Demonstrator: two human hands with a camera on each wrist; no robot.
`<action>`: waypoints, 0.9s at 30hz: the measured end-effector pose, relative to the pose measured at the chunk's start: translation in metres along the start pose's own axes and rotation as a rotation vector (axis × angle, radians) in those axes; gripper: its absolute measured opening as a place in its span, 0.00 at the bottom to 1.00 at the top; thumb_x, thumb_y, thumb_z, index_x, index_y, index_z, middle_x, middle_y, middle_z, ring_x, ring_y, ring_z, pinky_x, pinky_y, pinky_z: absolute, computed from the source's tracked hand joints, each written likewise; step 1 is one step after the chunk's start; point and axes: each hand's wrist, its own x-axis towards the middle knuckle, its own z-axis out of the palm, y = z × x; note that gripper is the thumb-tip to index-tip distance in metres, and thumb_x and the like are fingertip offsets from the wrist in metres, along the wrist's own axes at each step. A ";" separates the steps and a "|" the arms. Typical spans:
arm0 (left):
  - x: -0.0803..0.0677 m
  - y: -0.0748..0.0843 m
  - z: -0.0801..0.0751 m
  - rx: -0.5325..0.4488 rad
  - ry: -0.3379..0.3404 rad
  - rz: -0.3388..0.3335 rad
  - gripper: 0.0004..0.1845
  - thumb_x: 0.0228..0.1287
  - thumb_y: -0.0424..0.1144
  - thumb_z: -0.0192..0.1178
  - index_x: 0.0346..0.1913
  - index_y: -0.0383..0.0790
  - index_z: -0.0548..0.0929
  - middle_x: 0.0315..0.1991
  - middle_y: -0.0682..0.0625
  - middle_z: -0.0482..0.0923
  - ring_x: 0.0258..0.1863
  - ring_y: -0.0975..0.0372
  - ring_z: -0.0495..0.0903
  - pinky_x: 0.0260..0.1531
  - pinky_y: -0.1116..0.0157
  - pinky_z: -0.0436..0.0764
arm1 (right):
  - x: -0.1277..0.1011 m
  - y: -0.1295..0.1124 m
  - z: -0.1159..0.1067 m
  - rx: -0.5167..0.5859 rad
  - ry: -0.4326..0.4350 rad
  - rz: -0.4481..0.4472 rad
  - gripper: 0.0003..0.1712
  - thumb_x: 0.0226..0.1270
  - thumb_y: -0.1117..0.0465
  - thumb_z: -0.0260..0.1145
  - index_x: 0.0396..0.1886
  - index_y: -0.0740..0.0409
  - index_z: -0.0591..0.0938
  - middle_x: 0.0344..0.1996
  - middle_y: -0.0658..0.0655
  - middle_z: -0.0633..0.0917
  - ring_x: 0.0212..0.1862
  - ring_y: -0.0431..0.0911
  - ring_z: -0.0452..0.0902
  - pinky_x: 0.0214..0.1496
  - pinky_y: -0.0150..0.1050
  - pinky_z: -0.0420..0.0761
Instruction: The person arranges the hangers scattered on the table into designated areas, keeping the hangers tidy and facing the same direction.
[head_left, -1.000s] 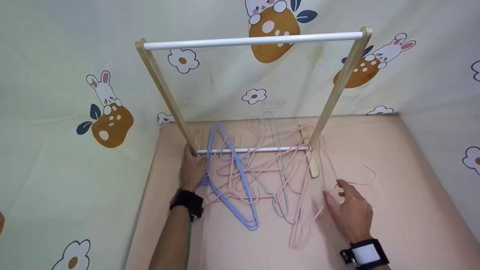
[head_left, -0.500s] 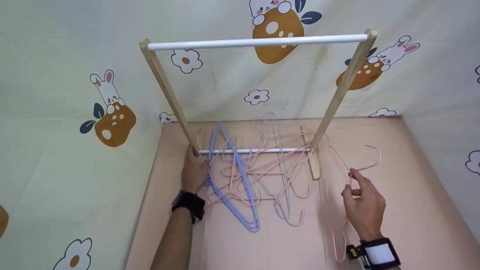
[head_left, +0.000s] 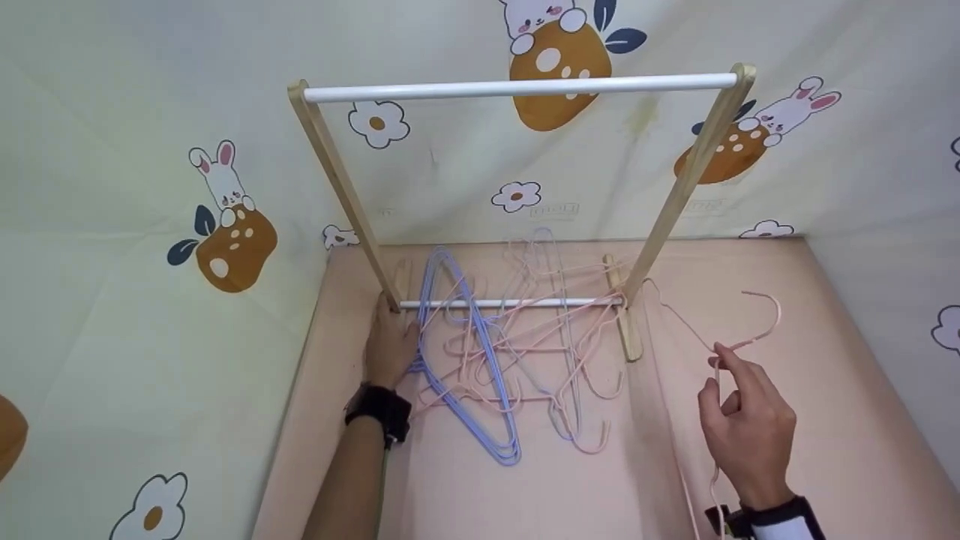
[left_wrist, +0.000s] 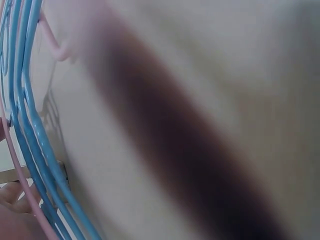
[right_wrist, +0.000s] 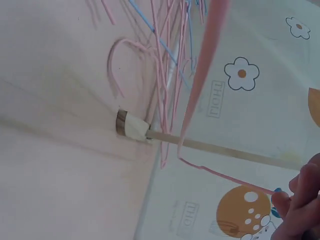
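My right hand (head_left: 750,427) pinches a pink hanger (head_left: 778,311) near its neck, thumb and forefinger close together. The hook points away to the right, and the hanger's long body hangs toward me below the hand. In the right wrist view, the same pink hanger (right_wrist: 202,65) crosses close to the camera, and my fingers (right_wrist: 300,200) show at the lower right. My left hand (head_left: 388,349) grips the foot of the left wooden post of a small clothes rack (head_left: 517,88); part of the fingers is hidden behind the post. Several nested blue hangers (head_left: 489,356) lie right beside that hand.
A tangle of pink hangers (head_left: 551,349) lies across the rack's lower white bar (head_left: 592,301), with a pale blue hanger (head_left: 564,315) among them. The right wooden foot (head_left: 630,337) stands beside the pile. Printed cloth walls (head_left: 450,172) enclose the pink floor (head_left: 540,495).
My right hand has drawn the pink hanger rightward, apart from the pile, and it now hangs lengthwise toward me. My left hand stays at the rack's left post. The view has shifted slightly.
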 end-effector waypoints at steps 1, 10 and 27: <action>0.000 0.000 0.000 0.002 0.002 -0.002 0.47 0.79 0.41 0.63 0.90 0.40 0.48 0.83 0.31 0.62 0.70 0.35 0.76 0.63 0.38 0.78 | 0.001 -0.004 -0.001 0.004 -0.001 -0.005 0.27 0.56 0.83 0.68 0.57 0.72 0.89 0.39 0.65 0.91 0.18 0.25 0.60 0.19 0.24 0.60; -0.001 -0.001 0.002 0.009 0.003 -0.032 0.47 0.79 0.42 0.64 0.91 0.44 0.48 0.84 0.34 0.62 0.62 0.36 0.81 0.56 0.39 0.81 | 0.013 -0.031 -0.007 -0.034 -0.072 -0.028 0.28 0.54 0.82 0.69 0.57 0.69 0.90 0.38 0.62 0.92 0.20 0.24 0.59 0.18 0.25 0.61; -0.001 -0.001 0.002 0.041 0.003 -0.016 0.49 0.79 0.41 0.64 0.90 0.39 0.46 0.85 0.34 0.60 0.62 0.34 0.82 0.56 0.39 0.82 | 0.087 -0.034 0.013 0.005 -0.125 -0.255 0.23 0.62 0.80 0.73 0.57 0.66 0.89 0.43 0.61 0.92 0.19 0.37 0.68 0.21 0.29 0.67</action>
